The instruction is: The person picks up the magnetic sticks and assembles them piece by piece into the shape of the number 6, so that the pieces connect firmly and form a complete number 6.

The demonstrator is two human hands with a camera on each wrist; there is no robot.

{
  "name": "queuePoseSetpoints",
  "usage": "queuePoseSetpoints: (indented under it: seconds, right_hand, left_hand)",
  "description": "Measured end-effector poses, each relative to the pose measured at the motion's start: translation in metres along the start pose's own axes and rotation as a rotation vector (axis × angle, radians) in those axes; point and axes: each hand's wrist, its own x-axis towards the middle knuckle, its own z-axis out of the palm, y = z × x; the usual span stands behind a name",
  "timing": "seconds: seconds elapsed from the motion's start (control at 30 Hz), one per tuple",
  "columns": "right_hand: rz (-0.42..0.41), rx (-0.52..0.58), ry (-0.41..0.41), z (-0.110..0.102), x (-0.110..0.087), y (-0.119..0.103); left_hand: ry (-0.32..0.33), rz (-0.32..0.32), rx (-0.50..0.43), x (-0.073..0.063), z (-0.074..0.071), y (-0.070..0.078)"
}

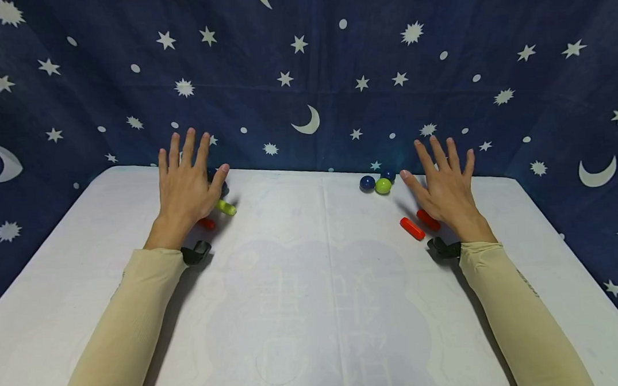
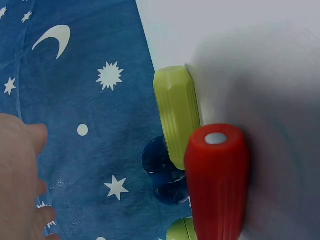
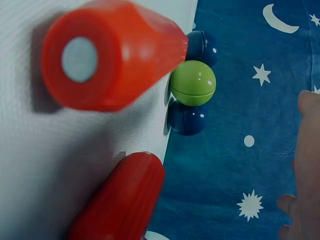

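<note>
My left hand [image 1: 183, 184], fingers spread and straight, hangs over the left back of the table and holds nothing. Beneath and beside it lie a yellow-green magnetic rod [image 1: 226, 207], a red magnetic rod [image 2: 217, 182] with a metal tip, dark blue balls [image 2: 160, 157] and a green ball [image 2: 181, 230], partly hidden by the hand in the head view. My right hand [image 1: 446, 190] is likewise spread and holds nothing. Two red magnetic rods, one left of it [image 1: 412, 229] and another rod [image 1: 428, 219] partly beneath it, lie near a green ball [image 1: 383, 185] between two dark blue balls [image 1: 367, 183].
A white table [image 1: 292, 274] with a faint printed pattern spreads under both arms. Behind it and along its sides hangs a dark blue cloth [image 1: 261, 57] with stars and moons. A black wrist mount [image 1: 196, 252] sits on each wrist.
</note>
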Motion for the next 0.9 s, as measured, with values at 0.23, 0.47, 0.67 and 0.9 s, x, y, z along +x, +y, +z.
queuePoseSetpoints:
  seconds: [0.23,0.47,0.67,0.9]
  right_hand:
    - [-0.019,0.042,0.013,0.0,0.001,0.0]
    - [-0.021,0.09,0.028,0.001,-0.001,-0.002]
    - [0.033,0.214,-0.013,-0.003,-0.003,-0.006]
    - [0.094,0.365,-0.049,-0.013,-0.005,-0.007]
  left_hand:
    - [0.033,0.008,-0.038,-0.001,0.002,0.0]
    - [0.057,0.008,-0.177,-0.002,0.007,0.002]
    - [-0.032,-0.109,-0.374,-0.004,0.018,-0.001]
    - [-0.133,-0.227,-0.464,-0.005,0.03,-0.003]
